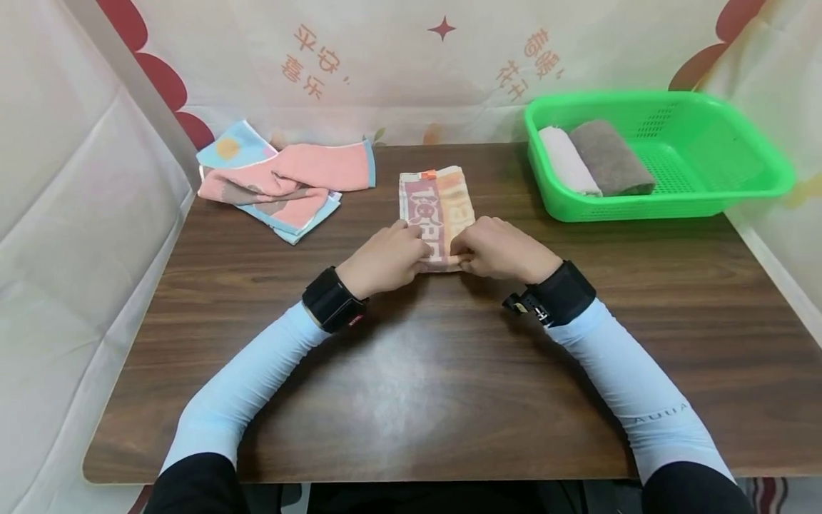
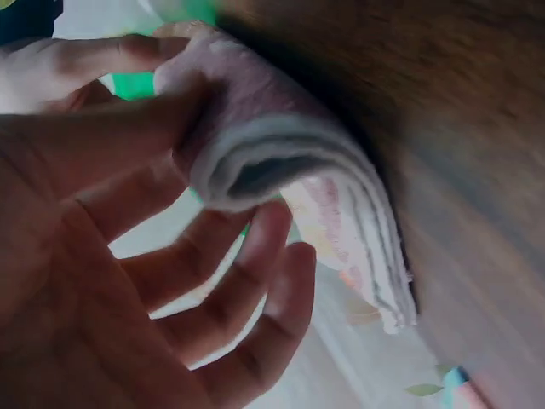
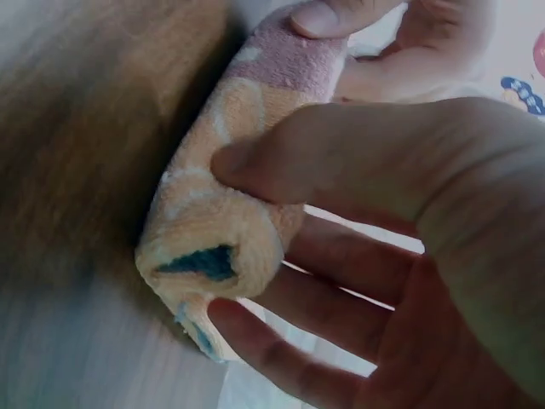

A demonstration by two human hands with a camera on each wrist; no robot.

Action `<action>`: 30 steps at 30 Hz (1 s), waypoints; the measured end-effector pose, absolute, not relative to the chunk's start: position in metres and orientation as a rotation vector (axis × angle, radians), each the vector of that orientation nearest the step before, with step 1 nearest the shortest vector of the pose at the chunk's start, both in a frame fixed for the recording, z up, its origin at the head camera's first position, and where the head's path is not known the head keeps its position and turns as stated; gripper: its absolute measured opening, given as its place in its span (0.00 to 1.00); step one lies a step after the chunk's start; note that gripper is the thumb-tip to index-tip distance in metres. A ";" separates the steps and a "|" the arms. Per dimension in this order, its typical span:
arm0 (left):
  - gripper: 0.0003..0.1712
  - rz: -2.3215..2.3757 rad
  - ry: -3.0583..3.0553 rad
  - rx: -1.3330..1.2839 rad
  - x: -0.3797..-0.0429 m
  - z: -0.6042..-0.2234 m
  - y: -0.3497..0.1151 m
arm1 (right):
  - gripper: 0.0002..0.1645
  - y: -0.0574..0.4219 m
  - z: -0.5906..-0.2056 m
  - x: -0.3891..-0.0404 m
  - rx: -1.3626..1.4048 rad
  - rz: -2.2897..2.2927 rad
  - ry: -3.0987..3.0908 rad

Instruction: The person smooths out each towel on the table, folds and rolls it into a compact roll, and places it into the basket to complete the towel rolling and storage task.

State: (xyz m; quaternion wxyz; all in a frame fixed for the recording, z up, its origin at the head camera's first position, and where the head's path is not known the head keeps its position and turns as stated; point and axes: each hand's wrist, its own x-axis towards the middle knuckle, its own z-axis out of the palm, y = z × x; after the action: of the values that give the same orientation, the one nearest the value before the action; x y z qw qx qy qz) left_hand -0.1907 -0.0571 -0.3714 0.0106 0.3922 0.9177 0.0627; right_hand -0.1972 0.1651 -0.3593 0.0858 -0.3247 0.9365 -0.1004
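A folded towel (image 1: 439,210), mauve on the left half and pale orange on the right with light lettering, lies flat toward the back of the table. Its near end is curled into a roll (image 2: 255,162), which shows as a spiral of layers in the left wrist view. My left hand (image 1: 389,258) holds the mauve end of this roll between thumb and fingers. At the orange end, my right hand (image 1: 504,250) grips the roll, thumb on top and fingers behind. In the right wrist view a hollow shows in the rolled end (image 3: 209,264).
A green plastic basket (image 1: 642,208) at the back right holds a white rolled towel (image 1: 570,160) and a grey rolled towel (image 1: 611,158). Several loose towels, among them a pink one (image 1: 321,168), lie in a pile at the back left. Printed cloth hangs behind the wooden table (image 1: 398,400).
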 end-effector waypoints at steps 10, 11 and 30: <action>0.11 0.523 2.777 1.144 -0.213 -0.382 -0.059 | 0.09 0.180 -0.379 -0.212 -1.033 -0.625 2.774; 0.09 0.511 2.795 1.147 -0.214 -0.381 -0.058 | 0.09 0.180 -0.379 -0.213 -1.033 -0.607 2.793; 0.05 0.089 2.993 1.341 -0.203 -0.383 -0.053 | 0.09 0.158 -0.375 -0.197 -1.039 -0.194 3.021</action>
State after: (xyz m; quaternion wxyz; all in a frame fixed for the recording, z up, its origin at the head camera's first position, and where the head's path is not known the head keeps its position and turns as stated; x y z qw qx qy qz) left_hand -0.2035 -0.0526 -0.3828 -0.0697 0.4077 0.9100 0.0272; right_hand -0.1973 0.1582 -0.3752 -0.0294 -0.3244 0.9435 -0.0606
